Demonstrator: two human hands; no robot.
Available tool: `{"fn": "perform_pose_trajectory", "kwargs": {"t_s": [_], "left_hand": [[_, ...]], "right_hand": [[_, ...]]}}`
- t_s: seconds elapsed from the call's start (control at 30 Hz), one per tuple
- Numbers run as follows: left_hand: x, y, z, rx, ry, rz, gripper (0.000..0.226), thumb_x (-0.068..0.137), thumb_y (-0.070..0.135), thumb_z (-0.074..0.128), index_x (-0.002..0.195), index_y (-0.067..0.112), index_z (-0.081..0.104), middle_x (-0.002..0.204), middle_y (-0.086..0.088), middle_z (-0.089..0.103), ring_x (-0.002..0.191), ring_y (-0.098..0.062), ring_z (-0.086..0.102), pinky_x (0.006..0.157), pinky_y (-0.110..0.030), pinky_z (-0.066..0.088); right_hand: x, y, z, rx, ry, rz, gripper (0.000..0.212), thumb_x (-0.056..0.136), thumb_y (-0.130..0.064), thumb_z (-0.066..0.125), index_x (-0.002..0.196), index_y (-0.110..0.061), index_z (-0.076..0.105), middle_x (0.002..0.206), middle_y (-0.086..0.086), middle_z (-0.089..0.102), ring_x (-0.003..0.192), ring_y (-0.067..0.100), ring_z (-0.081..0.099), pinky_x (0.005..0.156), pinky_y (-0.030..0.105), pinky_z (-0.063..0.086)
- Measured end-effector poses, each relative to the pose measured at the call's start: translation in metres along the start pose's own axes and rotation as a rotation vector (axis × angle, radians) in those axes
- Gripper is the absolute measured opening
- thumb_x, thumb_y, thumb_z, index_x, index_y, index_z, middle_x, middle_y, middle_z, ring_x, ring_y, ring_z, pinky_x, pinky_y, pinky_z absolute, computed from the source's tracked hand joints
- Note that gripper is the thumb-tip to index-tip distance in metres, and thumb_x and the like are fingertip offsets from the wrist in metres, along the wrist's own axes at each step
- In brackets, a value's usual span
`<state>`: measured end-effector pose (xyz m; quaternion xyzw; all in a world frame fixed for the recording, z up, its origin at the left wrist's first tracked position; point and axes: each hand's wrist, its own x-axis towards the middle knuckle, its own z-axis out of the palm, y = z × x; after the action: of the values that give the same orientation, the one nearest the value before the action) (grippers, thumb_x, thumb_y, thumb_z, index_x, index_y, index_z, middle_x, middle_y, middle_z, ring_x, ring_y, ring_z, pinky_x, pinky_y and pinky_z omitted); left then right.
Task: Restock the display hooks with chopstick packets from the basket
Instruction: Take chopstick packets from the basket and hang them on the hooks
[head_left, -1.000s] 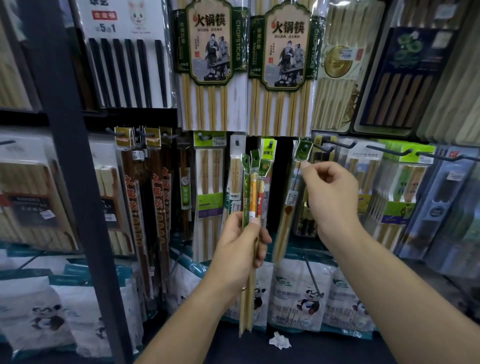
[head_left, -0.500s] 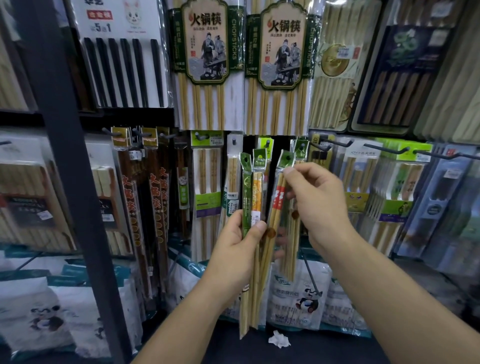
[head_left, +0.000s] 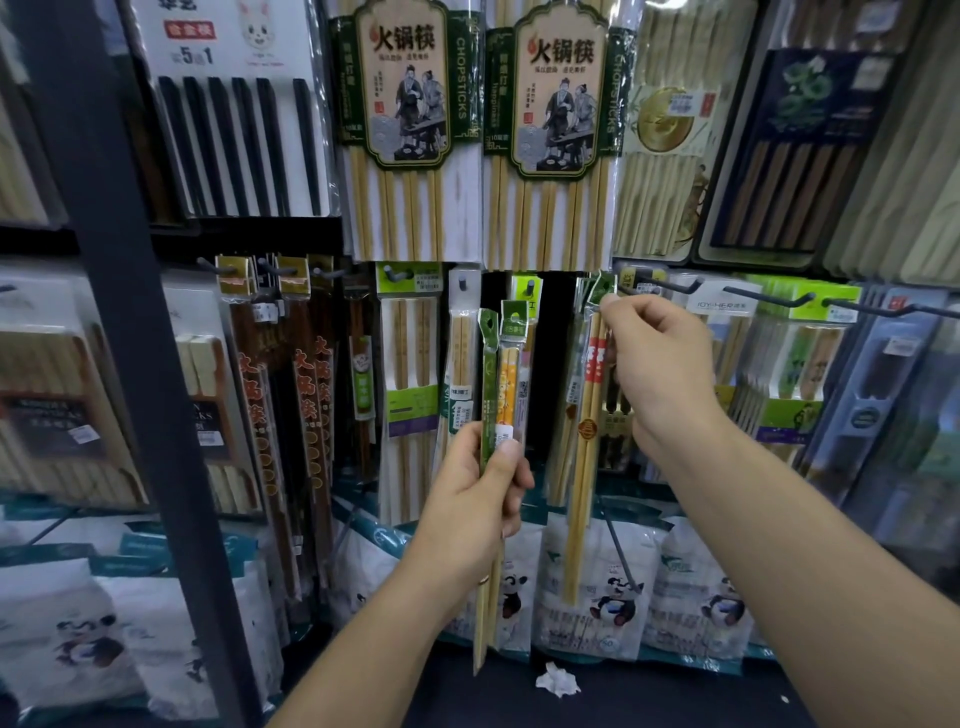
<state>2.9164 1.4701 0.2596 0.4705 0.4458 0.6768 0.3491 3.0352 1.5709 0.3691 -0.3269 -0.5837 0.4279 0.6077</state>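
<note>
My left hand (head_left: 475, 499) grips two slim chopstick packets (head_left: 501, 395) upright at centre, one with a green band and one with an orange pattern, both with green header tabs. My right hand (head_left: 657, 364) pinches the green header of a third packet (head_left: 587, 436), red-labelled bamboo chopsticks, at the tip of a black display hook (head_left: 660, 288). That packet hangs down from my fingers, in front of others on the same hook. The basket is out of view.
Large hot-pot chopstick packs (head_left: 410, 130) hang above. More black hooks (head_left: 769, 299) with green-headed packets jut out at right. A dark vertical shelf post (head_left: 130, 312) stands at left. Panda-print bags (head_left: 597, 587) line the bottom shelf, with a crumpled white scrap (head_left: 558, 680) in front.
My right hand took the red-labelled packet out of my left hand's bundle and lifted it up and right to the hook tip. My left hand stayed put, now with two packets.
</note>
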Motion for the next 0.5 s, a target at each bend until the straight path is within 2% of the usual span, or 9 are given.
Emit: {"fn": "perform_pose_trajectory", "kwargs": {"t_s": [0.07,0.13,0.2,0.3,0.4,0.5], "left_hand": [[0.001,0.001,-0.001,-0.022,-0.006,-0.017,0.014,0.108,0.023,0.045,0.106,0.024,0.059,0.076,0.005,0.061,0.059,-0.005,0.048,0.050,-0.021,0.038],[0.001,0.001,-0.002,-0.029,0.002,-0.032,0.012,0.109,0.020,0.044,0.107,0.014,0.055,0.075,0.004,0.062,0.059,-0.005,0.049,0.049,-0.021,0.038],[0.000,0.003,-0.003,-0.044,0.006,-0.041,0.012,0.109,0.017,0.044,0.109,0.011,0.054,0.075,0.003,0.063,0.059,-0.006,0.051,0.048,-0.022,0.039],[-0.001,0.005,-0.002,-0.041,0.013,-0.047,0.013,0.109,0.016,0.043,0.112,0.010,0.053,0.075,0.001,0.063,0.059,-0.007,0.051,0.048,-0.022,0.039],[-0.001,0.006,-0.002,-0.033,0.013,-0.044,0.012,0.109,0.017,0.043,0.111,0.011,0.053,0.075,0.002,0.064,0.059,-0.007,0.051,0.049,-0.022,0.040],[0.000,0.006,-0.002,0.001,0.005,-0.029,0.012,0.109,0.017,0.043,0.106,0.012,0.053,0.077,0.002,0.065,0.060,-0.007,0.052,0.050,-0.023,0.042]], "right_hand": [[0.002,0.003,0.001,-0.015,0.004,0.006,0.021,0.098,-0.020,0.063,0.080,-0.016,0.073,0.053,-0.012,0.051,0.050,0.003,0.048,0.051,0.018,0.045],[0.002,0.006,0.001,-0.027,0.005,0.005,0.021,0.097,-0.021,0.063,0.081,-0.016,0.074,0.054,-0.011,0.051,0.053,0.005,0.048,0.058,0.024,0.048],[0.002,0.008,0.001,-0.045,0.005,-0.007,0.022,0.097,-0.022,0.063,0.078,-0.017,0.073,0.052,-0.012,0.049,0.053,0.005,0.047,0.065,0.027,0.051],[0.004,0.010,0.002,-0.055,0.015,-0.031,0.023,0.097,-0.022,0.063,0.076,-0.019,0.073,0.051,-0.013,0.050,0.054,0.004,0.048,0.066,0.027,0.050],[0.008,0.015,0.002,-0.078,0.034,-0.060,0.024,0.096,-0.025,0.065,0.075,-0.015,0.072,0.055,-0.010,0.052,0.059,0.008,0.051,0.075,0.028,0.052],[0.011,0.020,0.002,-0.105,0.049,-0.083,0.030,0.096,-0.029,0.066,0.072,-0.013,0.071,0.054,-0.008,0.053,0.056,0.005,0.052,0.075,0.025,0.051]]}}
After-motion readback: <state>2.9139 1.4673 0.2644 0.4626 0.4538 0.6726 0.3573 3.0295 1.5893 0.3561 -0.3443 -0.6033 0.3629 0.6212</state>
